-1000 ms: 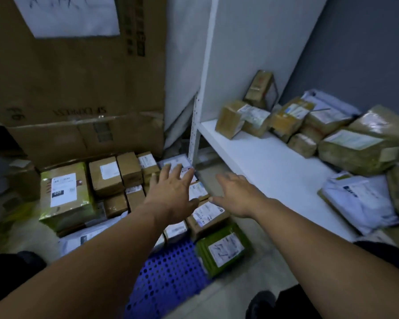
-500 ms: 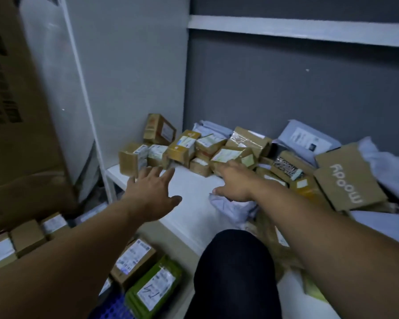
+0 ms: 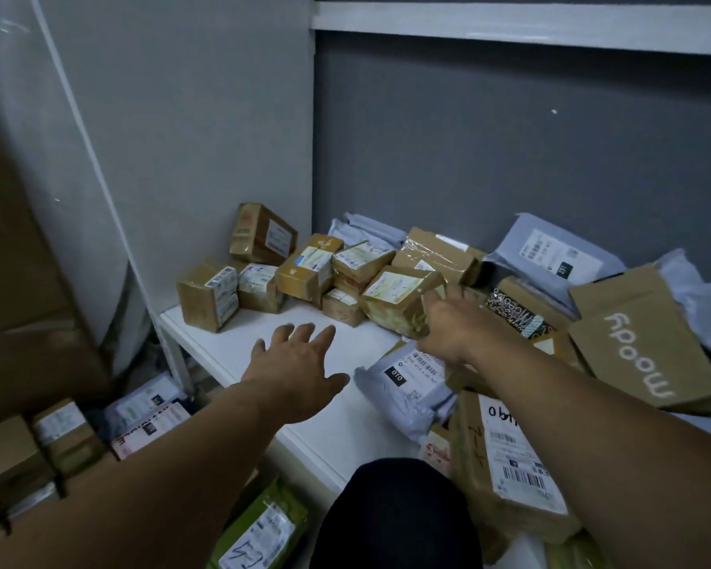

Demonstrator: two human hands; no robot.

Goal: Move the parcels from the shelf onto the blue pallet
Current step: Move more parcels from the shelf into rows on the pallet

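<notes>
Left hand (image 3: 300, 363) spread wide over shelf (image 3: 230, 347); right hand (image 3: 454, 328) at taped parcel (image 3: 395, 297) among boxes (image 3: 304, 273) (grip unclear).

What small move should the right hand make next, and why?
Probably curl the right hand round the taped box it reaches for: that box lies foremost in the pile on the shelf, nothing rests on it, and the left hand hovers open nearby to help.

1. Our right hand (image 3: 452, 330) has reached the taped parcel's (image 3: 399, 297) right end.
2. Our left hand (image 3: 296, 363), fingers spread, has moved over the shelf (image 3: 230, 342), nearer that parcel's left.
</notes>
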